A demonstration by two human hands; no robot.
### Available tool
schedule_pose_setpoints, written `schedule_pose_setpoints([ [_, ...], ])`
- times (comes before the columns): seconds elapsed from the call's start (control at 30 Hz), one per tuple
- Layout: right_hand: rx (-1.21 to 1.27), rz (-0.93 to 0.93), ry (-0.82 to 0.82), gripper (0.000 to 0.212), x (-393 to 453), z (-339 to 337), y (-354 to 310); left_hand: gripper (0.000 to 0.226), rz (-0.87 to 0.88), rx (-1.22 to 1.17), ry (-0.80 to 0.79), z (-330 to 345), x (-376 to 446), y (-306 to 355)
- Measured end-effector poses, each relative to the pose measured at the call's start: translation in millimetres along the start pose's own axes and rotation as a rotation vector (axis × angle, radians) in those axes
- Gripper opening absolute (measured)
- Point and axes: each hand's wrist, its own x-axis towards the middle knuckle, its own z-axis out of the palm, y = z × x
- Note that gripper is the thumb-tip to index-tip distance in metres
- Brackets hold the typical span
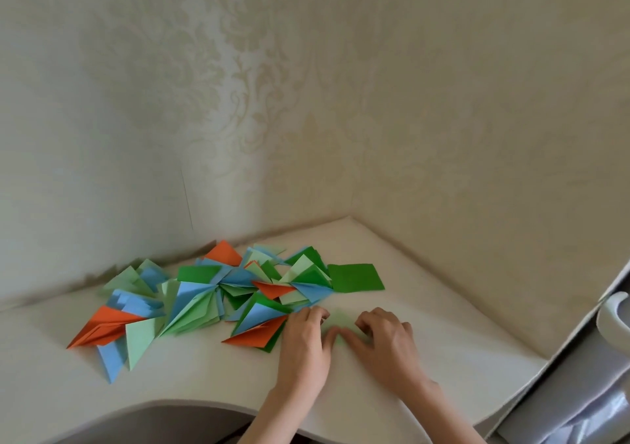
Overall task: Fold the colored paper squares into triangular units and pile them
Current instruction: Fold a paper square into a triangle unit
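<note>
softly both hands [344, 336] crease pale-green paper [338, 321]

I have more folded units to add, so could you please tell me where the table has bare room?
Bare table lies right of the dark green square, and along the front edge below the pile. Crowded along the left wall.

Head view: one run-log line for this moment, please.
stage: folding | left hand and right hand: pressing light green paper on table | pile of folded units: left of hands | dark green square: unfolded, behind hands
</note>
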Motion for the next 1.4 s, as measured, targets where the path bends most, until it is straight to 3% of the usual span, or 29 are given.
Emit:
schedule_pose_setpoints([
  [0.27, 0.064, 0.103, 0.105, 0.029, -6.7, 4.0, -9.0, 0.019, -0.035, 0.084, -0.022, 5.7, 4.0, -1.3],
  [0.7, 0.291, 0.19, -0.089, 0.018, -2.2, -13.9, -4.1, 0.013, -0.096, -0.093, -0.042, -13.6, 5.0, -9.4],
  [1.07, 0.251, 0.186, -0.066, 0.013, -3.7, -13.2, -7.2, 0.024, -0.071, 0.183, -0.046, 1.1, 0.3, 12.1],
  [1.4, 0.304, 0.21, -0.089, 0.021, -1.2, -13.8, -4.8, 0.031, -0.225, 0.063, -0.133, -4.5, 11.1, 8.0],
])
